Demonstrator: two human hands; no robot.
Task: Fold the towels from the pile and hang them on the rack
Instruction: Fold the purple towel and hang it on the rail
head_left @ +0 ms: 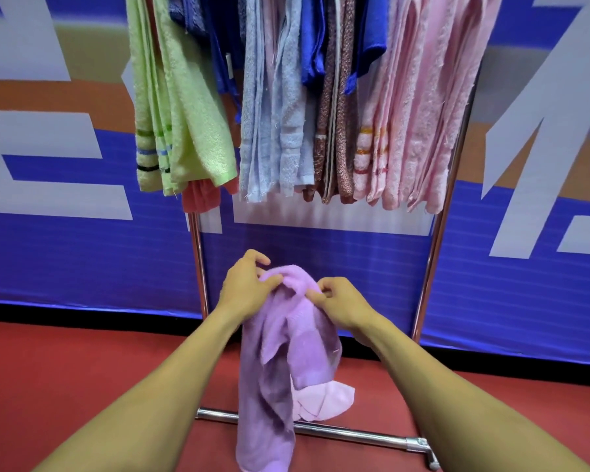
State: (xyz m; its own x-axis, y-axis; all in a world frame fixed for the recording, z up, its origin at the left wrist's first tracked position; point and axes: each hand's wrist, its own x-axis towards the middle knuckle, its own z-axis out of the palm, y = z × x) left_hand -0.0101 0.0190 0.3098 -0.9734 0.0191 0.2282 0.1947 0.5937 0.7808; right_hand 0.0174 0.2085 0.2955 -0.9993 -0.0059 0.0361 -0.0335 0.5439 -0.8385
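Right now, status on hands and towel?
Left hand and right hand both grip the lilac towel, bunched, unfolded. Rack ahead, crowded with hung towels. Nothing between.

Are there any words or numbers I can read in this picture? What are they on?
No words or numbers can be read here.
Banner behind the rack: big pale shapes that may be parts of huge letters, cut off by the frame, not readable.
Small tag on a blue hanging towel: too small and blurred to read.
Purple towel in the hands: no label visible.
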